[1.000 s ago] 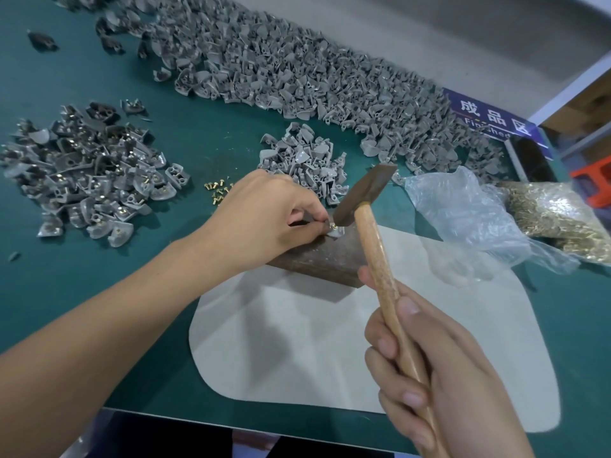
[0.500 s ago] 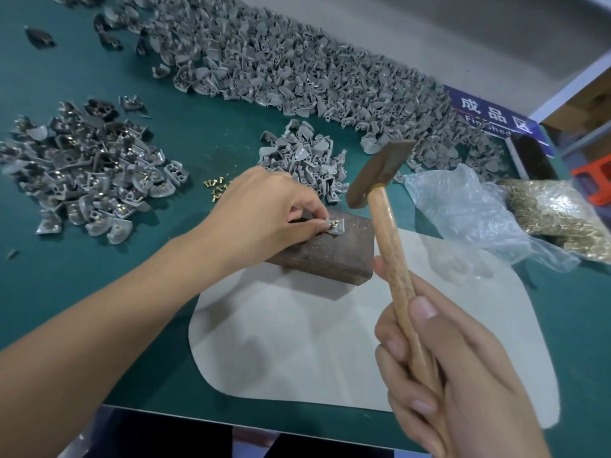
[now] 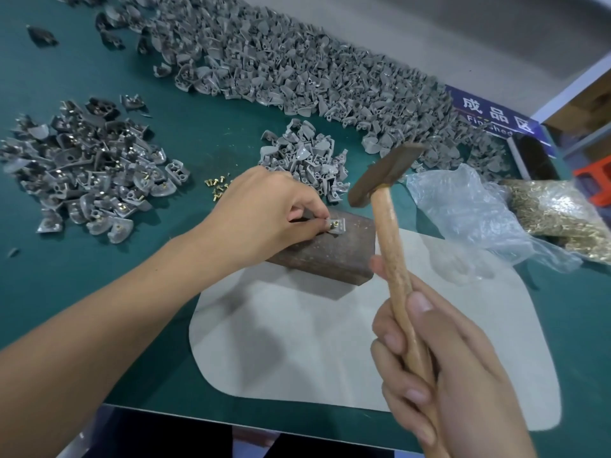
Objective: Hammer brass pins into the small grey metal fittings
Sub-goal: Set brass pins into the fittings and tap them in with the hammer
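One fitting (image 3: 336, 225) sits on top of the rusty block (image 3: 334, 251), near its far edge, with a brass pin (image 3: 334, 223) standing in it. The left hand (image 3: 271, 213) pinches the fitting between thumb and forefinger, holding it against the block. The right hand (image 3: 439, 365) has its fingers curled round the wooden handle of the hammer (image 3: 385, 175); the dark head is raised above and just right of the fitting, not touching it. The block rests on the far edge of a pale mat (image 3: 297, 352) on the green table (image 3: 99, 276). A few loose pins (image 3: 218, 186) lie just beyond the left hand. Behind them is a small heap of grey fittings (image 3: 307, 160), and a long bank of fittings (image 3: 297, 71) runs along the far side. To the left lies a pile of fittings with pins in them (image 3: 86, 166). At the right are a crumpled clear bag (image 3: 463, 206) and a bag of pins (image 3: 562, 216), with a blue sign (image 3: 489, 114) behind.
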Tool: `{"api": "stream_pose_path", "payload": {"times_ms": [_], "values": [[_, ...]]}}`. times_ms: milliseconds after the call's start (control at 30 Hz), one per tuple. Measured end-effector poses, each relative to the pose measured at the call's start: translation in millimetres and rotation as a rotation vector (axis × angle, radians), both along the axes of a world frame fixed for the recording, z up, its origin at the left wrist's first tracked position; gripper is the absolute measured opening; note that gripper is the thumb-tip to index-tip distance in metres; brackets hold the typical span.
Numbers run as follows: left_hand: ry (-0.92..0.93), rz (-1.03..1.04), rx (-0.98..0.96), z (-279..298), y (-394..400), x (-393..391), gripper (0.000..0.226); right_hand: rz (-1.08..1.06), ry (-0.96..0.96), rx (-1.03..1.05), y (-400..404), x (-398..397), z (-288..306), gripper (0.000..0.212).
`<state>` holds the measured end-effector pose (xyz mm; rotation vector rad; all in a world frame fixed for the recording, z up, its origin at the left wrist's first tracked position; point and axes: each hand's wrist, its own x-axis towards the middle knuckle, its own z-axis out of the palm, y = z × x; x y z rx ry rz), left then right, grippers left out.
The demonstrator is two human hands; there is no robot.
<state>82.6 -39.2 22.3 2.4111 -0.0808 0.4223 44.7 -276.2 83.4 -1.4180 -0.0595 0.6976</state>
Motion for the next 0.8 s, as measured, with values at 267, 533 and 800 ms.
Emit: {"api": "stream_pose_path", "payload": {"times_ms": [267, 533, 800], "values": [[0.02, 0.005, -0.008, -1.6, 0.3, 0.6, 0.006, -0.005, 0.015, -0.007, -4.7, 4.5, 6.9, 0.037], [0.019, 0.005, 0.001, -0.9, 0.3, -0.1, 0.007, 0.004, -0.005, 0.013, -5.0, 2.4, 8.5, 0.04], [-0.001, 0.002, 0.01, -3.3, -0.2, -0.3, 0.008, -0.027, 0.055, 0.019, -1.9, 2.8, -1.8, 0.036]]}}
